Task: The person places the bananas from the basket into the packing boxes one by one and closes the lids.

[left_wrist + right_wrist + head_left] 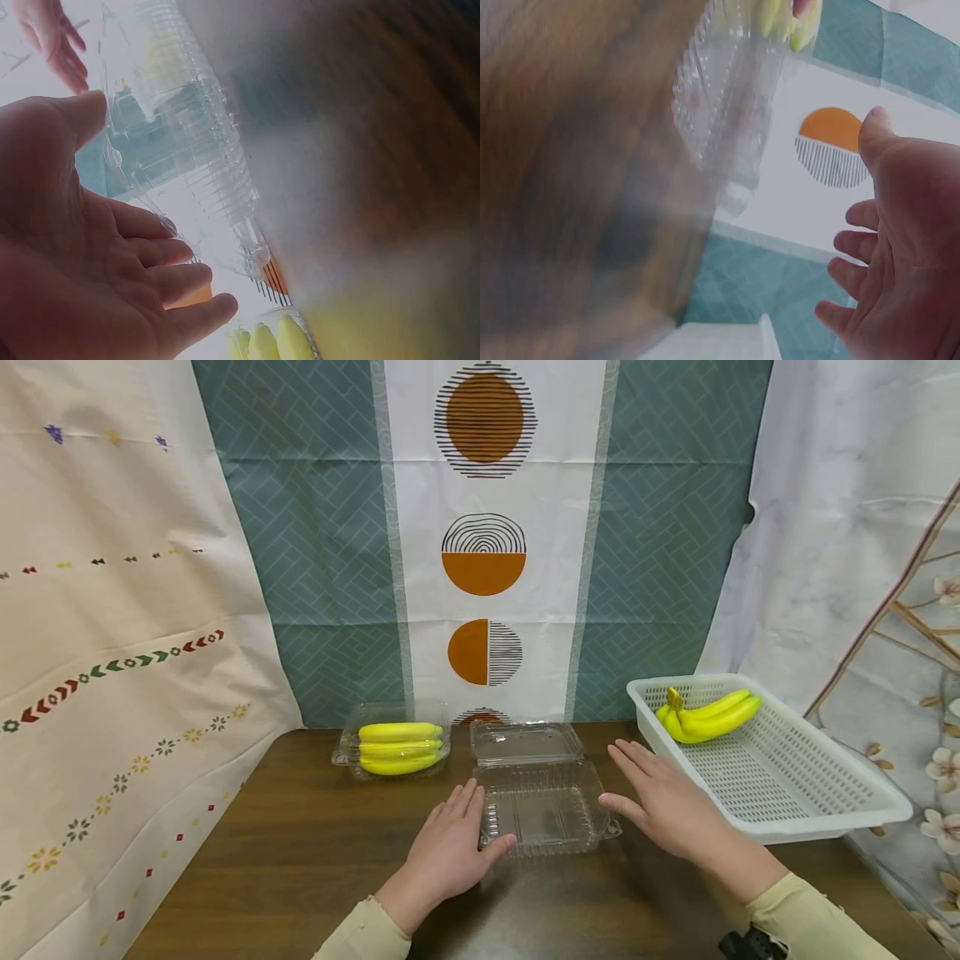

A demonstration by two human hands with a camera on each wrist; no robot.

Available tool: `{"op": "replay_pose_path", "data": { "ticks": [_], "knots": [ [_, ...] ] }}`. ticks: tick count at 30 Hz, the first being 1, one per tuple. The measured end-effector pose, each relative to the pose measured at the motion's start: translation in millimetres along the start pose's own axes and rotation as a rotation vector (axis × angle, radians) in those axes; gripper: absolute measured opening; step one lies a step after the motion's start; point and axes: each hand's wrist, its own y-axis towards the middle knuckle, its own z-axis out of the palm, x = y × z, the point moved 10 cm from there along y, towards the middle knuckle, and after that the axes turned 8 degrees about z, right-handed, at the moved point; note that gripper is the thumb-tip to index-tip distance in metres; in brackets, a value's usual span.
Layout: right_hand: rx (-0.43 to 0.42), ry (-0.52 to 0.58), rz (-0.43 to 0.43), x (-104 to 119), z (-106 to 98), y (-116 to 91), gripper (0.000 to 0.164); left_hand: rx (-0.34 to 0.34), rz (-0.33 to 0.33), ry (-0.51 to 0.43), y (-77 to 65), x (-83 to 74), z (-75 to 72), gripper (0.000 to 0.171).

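A clear plastic clamshell box (543, 810) lies on the table with its lid (525, 743) folded back away from the person. My left hand (452, 847) is at the box's left side, fingers extended, thumb reaching over the near left corner. On the other side, my right hand (663, 797) hovers with straight fingers, its thumb near the right rim. Neither hand holds anything. In the left wrist view the left palm (97, 247) faces the box wall (202, 142). The right wrist view shows the right hand (911, 240) apart from the box.
A closed clear box of bananas (400, 749) stands at the back left. To the right, a white perforated basket (780, 785) holds a bunch of bananas (708, 717) at its far end. Fabric hangings (315, 543) surround the brown wooden table (300, 852).
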Motion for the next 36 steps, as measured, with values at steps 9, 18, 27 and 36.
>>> {"op": "replay_pose_path", "data": {
  "ticks": [9,18,27,36],
  "knots": [
    [-0.019,-0.042,-0.024,-12.5,-16.7,5.9,0.079,0.002,-0.014,-0.021,-1.4,1.9,2.3,0.098],
    [-0.011,-0.070,-0.024,-33.6,-30.7,14.3,0.080,0.001,-0.018,-0.007,-1.8,3.0,2.0,0.099],
    [0.021,-0.082,-0.024,-59.9,-43.0,26.8,0.080,0.002,-0.016,-0.007,-1.4,2.5,1.3,0.099],
    [0.090,-0.078,0.058,-91.7,-40.6,38.7,0.083,0.003,-0.012,-0.003,-0.9,0.8,1.2,0.098]
  ]
}}
